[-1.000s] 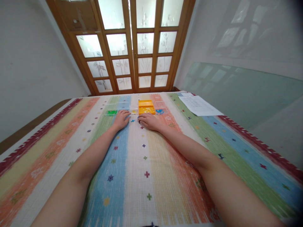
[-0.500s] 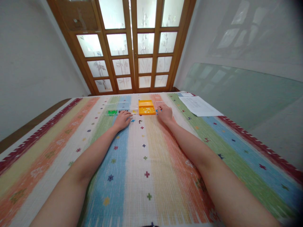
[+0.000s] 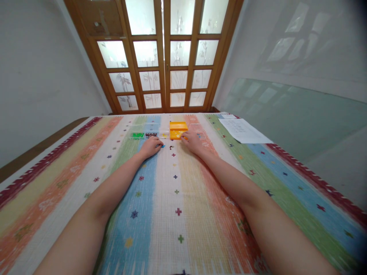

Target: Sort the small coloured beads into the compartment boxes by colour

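My left hand (image 3: pixel 151 148) rests on the cloth with its fingers curled together at a small blue piece (image 3: pixel 163 146), which shows at the fingertips. Clear boxes lie just beyond it: one holds green pieces (image 3: pixel 138 135), another dark red-brown pieces (image 3: pixel 151 135), and a third some yellow pieces (image 3: pixel 164 135). My right hand (image 3: pixel 192 142) is at the front right corner of an open orange box (image 3: pixel 178 126) with white pieces inside. Its fingers are bent and pinched together; whatever is between them is hidden. A small dark piece (image 3: pixel 171 147) lies between the hands.
Beyond my right hand is another clear box with blue bits (image 3: pixel 198 135). A printed white sheet (image 3: pixel 243 130) lies at the right of the table. A striped cloth (image 3: pixel 166 214) covers the table, with a glass-paned wooden door (image 3: pixel 164 68) behind it.
My right hand has moved left from the clear box to the orange box. My left hand has come down to the blue piece on the cloth. The view has shifted slightly.
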A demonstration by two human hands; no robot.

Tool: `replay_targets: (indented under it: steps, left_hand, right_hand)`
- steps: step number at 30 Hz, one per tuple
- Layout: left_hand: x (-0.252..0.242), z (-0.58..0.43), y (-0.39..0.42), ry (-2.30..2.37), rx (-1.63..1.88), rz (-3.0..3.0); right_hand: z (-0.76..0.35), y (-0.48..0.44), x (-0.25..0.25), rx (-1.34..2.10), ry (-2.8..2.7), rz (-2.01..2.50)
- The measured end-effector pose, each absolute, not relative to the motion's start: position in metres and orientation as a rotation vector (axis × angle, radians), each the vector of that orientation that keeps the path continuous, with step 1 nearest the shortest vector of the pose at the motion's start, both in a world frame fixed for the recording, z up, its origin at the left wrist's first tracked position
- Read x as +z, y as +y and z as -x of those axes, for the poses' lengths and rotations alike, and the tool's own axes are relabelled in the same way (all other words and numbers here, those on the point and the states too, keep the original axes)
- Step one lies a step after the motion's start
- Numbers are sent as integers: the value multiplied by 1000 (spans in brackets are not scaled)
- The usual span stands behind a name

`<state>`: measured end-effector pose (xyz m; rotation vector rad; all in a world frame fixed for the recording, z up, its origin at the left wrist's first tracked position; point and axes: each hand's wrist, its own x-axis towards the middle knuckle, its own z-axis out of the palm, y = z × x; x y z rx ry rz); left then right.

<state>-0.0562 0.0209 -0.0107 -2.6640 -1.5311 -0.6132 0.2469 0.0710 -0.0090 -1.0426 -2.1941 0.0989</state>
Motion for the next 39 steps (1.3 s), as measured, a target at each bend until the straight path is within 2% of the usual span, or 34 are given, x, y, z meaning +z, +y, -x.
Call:
replay_targets:
  steps: [7, 39]
  left_hand:
    - [-14, 56, 22, -1581, -679, 2635]
    - [-18, 54, 26, -1615, -715, 2568]
  right_hand:
    - [-213, 43, -11, 229, -2640, 615]
    - [-203, 44, -18, 149, -2701, 553]
